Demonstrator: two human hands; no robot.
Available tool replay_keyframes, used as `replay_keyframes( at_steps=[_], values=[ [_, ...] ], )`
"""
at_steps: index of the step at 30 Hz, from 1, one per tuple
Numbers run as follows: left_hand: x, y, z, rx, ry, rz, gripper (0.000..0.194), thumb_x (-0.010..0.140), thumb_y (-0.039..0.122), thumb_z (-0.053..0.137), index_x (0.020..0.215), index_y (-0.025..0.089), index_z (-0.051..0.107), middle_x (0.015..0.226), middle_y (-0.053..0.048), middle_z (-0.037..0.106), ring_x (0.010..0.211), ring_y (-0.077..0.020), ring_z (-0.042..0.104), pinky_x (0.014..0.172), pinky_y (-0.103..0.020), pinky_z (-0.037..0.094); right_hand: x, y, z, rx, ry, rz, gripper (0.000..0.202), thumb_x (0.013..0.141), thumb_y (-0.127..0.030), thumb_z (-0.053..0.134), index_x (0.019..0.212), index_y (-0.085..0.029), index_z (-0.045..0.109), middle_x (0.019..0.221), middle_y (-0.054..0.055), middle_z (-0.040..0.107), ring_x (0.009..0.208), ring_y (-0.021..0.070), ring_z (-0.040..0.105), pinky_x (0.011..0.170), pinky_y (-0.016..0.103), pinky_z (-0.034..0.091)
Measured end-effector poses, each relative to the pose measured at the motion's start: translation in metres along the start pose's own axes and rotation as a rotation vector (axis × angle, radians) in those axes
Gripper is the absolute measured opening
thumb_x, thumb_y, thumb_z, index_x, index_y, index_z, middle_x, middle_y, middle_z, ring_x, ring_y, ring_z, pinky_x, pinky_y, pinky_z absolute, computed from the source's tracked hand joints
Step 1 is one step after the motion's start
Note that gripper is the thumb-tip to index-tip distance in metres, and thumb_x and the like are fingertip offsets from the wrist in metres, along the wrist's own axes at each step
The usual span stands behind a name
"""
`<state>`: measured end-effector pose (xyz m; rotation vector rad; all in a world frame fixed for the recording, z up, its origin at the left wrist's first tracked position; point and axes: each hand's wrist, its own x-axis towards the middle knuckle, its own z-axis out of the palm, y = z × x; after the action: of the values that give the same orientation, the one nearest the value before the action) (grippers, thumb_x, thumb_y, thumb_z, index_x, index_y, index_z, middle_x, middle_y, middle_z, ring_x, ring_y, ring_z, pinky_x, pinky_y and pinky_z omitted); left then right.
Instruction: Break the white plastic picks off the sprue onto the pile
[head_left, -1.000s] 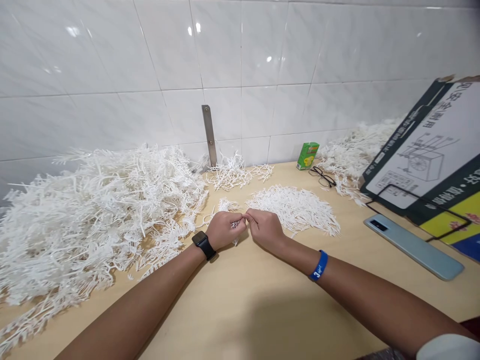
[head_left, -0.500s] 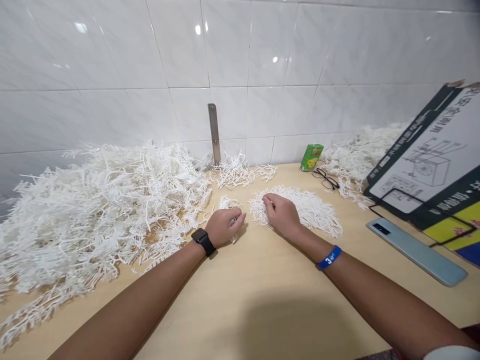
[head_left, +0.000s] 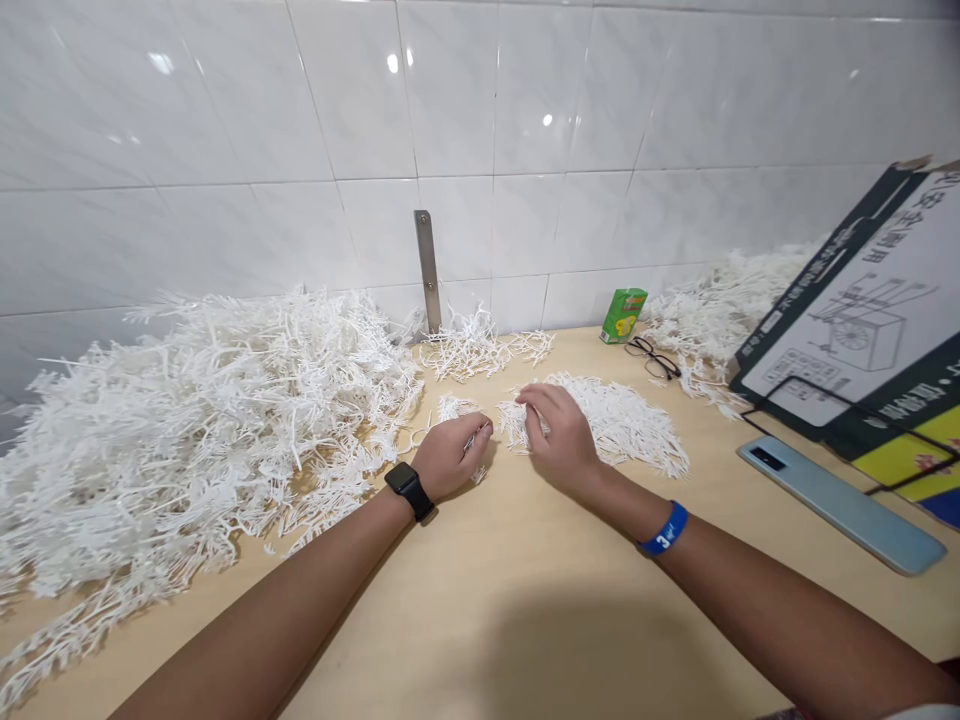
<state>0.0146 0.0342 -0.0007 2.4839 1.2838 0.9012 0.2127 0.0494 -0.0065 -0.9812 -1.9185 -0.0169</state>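
Observation:
My left hand [head_left: 448, 455], with a black watch on its wrist, is closed around a small bunch of white plastic sprigs. Their thin ends [head_left: 478, 474] stick out below the fingers; the rest is hidden in the palm. Just behind it lies a little heap of white bits [head_left: 454, 405]. My right hand [head_left: 559, 435] hovers at the left edge of a flat pile of short white plastic pieces [head_left: 634, 425]. Its thumb and fingers are bent but apart, and nothing shows between them. A large tangle of branching white plastic sprigs [head_left: 247, 420] spreads to the left.
More white sprigs [head_left: 472, 345] lie by a metal strip [head_left: 427, 270] at the tiled wall. On the right are a green box [head_left: 622, 315], eyeglasses [head_left: 654, 358], another sprig heap [head_left: 727, 300], a phone [head_left: 840, 505] and a leaning printed carton [head_left: 847, 330].
The fingers of my right hand have spread from a pinch, and the hand has come slightly nearer. My left hand stays closed in nearly the same place.

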Motion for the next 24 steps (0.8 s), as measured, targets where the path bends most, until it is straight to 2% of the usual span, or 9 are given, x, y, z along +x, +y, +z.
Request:
replay_keyframes(
  at_steps=[2,4,6,8,11,14,17,20,24],
  values=[
    [-0.001,0.0,-0.001,-0.02,0.009,-0.002,0.032,0.099,0.036,0.029,0.095,0.02,0.056,0.084,-0.003,0.065,0.075,-0.0159,0.058,0.069,-0.027,0.04,-0.004,-0.01,0.002,0.095,-0.081,-0.044,0.023,0.093,-0.017,0.039,0.103,-0.019,0.06,0.1,0.009,0.066,0.094,0.0208,0.059,0.085,0.033,0.044],
    [-0.001,0.0,-0.001,-0.041,0.02,-0.009,0.03,0.099,0.036,0.029,0.099,0.02,0.055,0.085,-0.003,0.065,0.075,-0.0156,0.059,0.069,-0.027,0.041,-0.008,-0.017,0.005,0.157,-0.224,-0.082,0.021,0.094,-0.021,0.04,0.101,-0.019,0.06,0.093,0.008,0.066,0.087,0.019,0.059,0.079,0.031,0.045],
    [-0.002,0.0,-0.001,-0.067,0.031,-0.018,0.029,0.099,0.036,0.03,0.102,0.02,0.054,0.084,-0.002,0.066,0.073,-0.0153,0.059,0.068,-0.027,0.041,-0.011,-0.02,0.008,0.189,-0.343,-0.074,0.019,0.095,-0.025,0.042,0.101,-0.019,0.059,0.09,0.006,0.065,0.081,0.0172,0.059,0.073,0.029,0.044],
    [-0.003,-0.001,0.0,-0.089,0.043,-0.024,0.028,0.098,0.037,0.031,0.103,0.02,0.054,0.083,-0.001,0.065,0.071,-0.015,0.059,0.068,-0.027,0.041,-0.012,-0.02,0.01,0.207,-0.394,-0.026,0.018,0.094,-0.028,0.045,0.104,-0.019,0.058,0.089,0.005,0.064,0.077,0.0156,0.057,0.068,0.027,0.043],
    [-0.003,0.0,-0.001,-0.097,0.053,-0.014,0.027,0.098,0.036,0.033,0.105,0.021,0.054,0.081,-0.001,0.066,0.07,-0.0151,0.059,0.068,-0.027,0.041,-0.012,-0.018,0.011,0.219,-0.403,0.016,0.018,0.092,-0.029,0.051,0.105,-0.02,0.058,0.088,0.004,0.063,0.074,0.0143,0.056,0.066,0.026,0.04],
    [-0.003,0.001,-0.001,-0.089,0.035,0.012,0.026,0.097,0.035,0.035,0.106,0.021,0.055,0.08,-0.001,0.067,0.071,-0.0151,0.061,0.067,-0.027,0.041,-0.013,-0.015,0.013,0.206,-0.409,-0.016,0.009,0.091,-0.026,0.051,0.091,-0.019,0.057,0.08,0.002,0.06,0.068,0.0134,0.053,0.063,0.026,0.037],
    [-0.002,0.0,-0.001,-0.058,0.006,0.02,0.026,0.096,0.036,0.038,0.104,0.021,0.057,0.08,0.0,0.068,0.071,-0.0151,0.062,0.067,-0.027,0.042,-0.014,-0.013,0.015,0.189,-0.441,-0.031,0.013,0.09,-0.021,0.048,0.078,-0.019,0.052,0.072,0.001,0.057,0.062,0.0123,0.049,0.059,0.025,0.034],
    [-0.001,0.0,0.0,-0.038,0.013,0.018,0.025,0.095,0.037,0.041,0.102,0.021,0.059,0.083,-0.001,0.068,0.074,-0.0158,0.063,0.069,-0.027,0.043,-0.014,-0.014,0.015,0.19,-0.454,-0.01,0.011,0.088,-0.019,0.048,0.077,-0.019,0.051,0.07,0.0,0.055,0.06,0.0117,0.047,0.057,0.024,0.032],
    [-0.001,0.0,0.001,-0.047,0.048,0.031,0.025,0.094,0.038,0.044,0.104,0.021,0.06,0.089,-0.002,0.069,0.081,-0.0164,0.064,0.073,-0.027,0.044,-0.013,-0.015,0.013,0.198,-0.378,0.031,0.008,0.088,-0.02,0.047,0.083,-0.019,0.054,0.072,0.0,0.055,0.061,0.012,0.047,0.057,0.024,0.033]
  ],
)
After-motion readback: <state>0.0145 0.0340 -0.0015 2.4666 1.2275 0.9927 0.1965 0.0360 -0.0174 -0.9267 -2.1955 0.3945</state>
